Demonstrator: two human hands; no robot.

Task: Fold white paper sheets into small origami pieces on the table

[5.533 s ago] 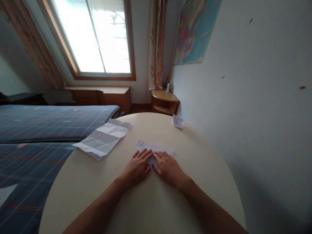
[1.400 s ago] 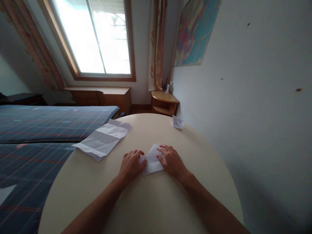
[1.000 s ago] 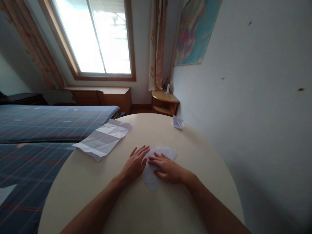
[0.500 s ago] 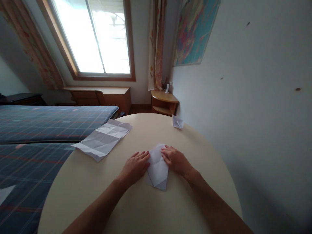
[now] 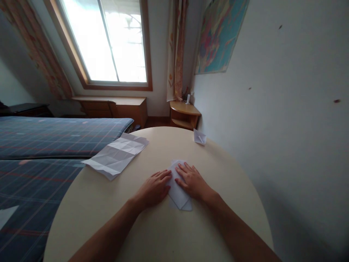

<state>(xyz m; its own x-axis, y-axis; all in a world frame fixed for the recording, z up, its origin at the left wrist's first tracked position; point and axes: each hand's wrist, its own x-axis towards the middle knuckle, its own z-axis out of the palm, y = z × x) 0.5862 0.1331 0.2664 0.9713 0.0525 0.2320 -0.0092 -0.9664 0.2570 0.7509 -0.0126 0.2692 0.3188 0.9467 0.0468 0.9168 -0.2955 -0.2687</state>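
Observation:
A folded sheet of white paper (image 5: 178,193) lies on the table in front of me, its lower end coming to a point over another layer. My right hand (image 5: 192,181) is spread flat on its upper right part, fingers apart. Along the paper's left edge rests my left hand (image 5: 156,186), fingers stretched out and thumb a little apart from them, the tips touching the paper. Both hands cover parts of the folds.
The round cream table (image 5: 152,233) holds creased white sheets (image 5: 117,156) at its left edge and a small folded paper piece (image 5: 200,137) at the far right. A plaid mattress (image 5: 35,182) stands left, a wall (image 5: 294,145) right. Another paper (image 5: 7,215) lies on the mattress.
My right hand has moved from the paper's right edge further over it and flattened, fingers spread. The paper's lower flap now lies differently, with a sharper point. My left hand has shifted slightly right.

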